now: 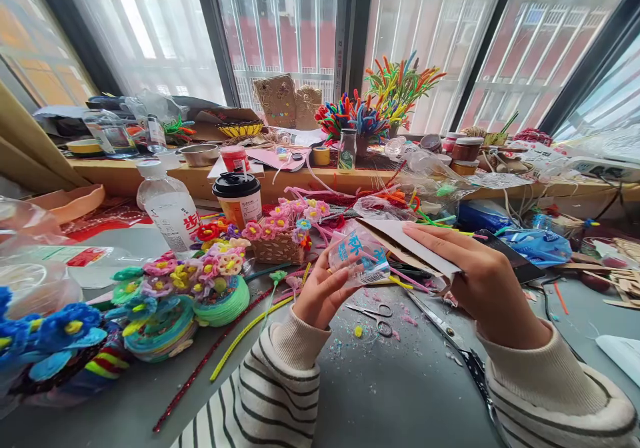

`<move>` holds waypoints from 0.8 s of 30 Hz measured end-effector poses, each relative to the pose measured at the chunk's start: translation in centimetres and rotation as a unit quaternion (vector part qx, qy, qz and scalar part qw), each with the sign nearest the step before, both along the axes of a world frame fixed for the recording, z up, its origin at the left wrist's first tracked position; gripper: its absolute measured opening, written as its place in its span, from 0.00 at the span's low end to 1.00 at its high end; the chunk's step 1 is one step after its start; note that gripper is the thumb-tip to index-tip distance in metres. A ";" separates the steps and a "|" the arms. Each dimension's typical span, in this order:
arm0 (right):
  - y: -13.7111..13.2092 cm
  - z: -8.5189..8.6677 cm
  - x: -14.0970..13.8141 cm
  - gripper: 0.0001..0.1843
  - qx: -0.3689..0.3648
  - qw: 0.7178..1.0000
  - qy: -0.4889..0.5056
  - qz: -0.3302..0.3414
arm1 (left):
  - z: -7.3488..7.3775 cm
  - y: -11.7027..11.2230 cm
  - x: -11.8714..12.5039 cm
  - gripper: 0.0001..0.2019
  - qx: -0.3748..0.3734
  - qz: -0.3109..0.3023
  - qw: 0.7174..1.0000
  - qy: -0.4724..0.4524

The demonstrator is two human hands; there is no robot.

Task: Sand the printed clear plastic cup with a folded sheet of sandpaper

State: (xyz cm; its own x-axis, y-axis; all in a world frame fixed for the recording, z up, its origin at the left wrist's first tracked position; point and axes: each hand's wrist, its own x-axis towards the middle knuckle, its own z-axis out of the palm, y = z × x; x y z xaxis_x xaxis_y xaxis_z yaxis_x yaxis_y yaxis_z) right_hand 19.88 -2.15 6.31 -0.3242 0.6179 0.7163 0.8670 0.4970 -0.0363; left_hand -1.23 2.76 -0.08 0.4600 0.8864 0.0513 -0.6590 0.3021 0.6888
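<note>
My left hand (320, 291) is closed round a small clear plastic cup with blue print (357, 255), held tilted above the grey table. My right hand (483, 281) grips a flat piece of brown and white cardboard (400, 238), whose far end reaches over the cup's mouth. Both sleeves are striped cream and black. Small scissors (373, 315) lie on the table just below my hands. A longer pair of scissors (440, 325) lies under my right wrist, amid glitter and pink scraps.
Pipe-cleaner flowers in baskets (280, 235) and coiled pots (220, 295) fill the left. A clear bottle (167, 208) and lidded coffee cup (239, 198) stand behind. Loose yellow and red pipe cleaners (245, 335) lie near my left arm. The wooden sill (200, 175) holds jars and bright pipe-cleaner bunches (380, 101).
</note>
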 end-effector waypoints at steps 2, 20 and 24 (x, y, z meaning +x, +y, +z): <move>0.0 0.1 -0.1 0.25 0.009 1.000 -0.006 0.002 | 0.1 0.0 0.0 0.36 0.003 0.008 1.000 0.004; 1.3 -1.6 0.4 0.26 0.100 0.992 0.025 -0.071 | 0.3 -0.1 -0.5 0.39 0.033 -0.081 0.996 -0.013; 1.4 -1.8 0.1 0.24 0.102 0.992 0.028 -0.067 | 0.4 0.2 -0.6 0.40 0.007 -0.082 0.996 -0.029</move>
State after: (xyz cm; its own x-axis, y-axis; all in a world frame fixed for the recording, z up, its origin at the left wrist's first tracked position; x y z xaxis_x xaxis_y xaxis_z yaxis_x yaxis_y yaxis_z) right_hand 19.93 -0.78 4.48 -0.2060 0.4932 0.8452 0.9251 0.3798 0.0039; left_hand -1.82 2.96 0.32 0.5951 0.7982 0.0936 -0.6404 0.4006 0.6553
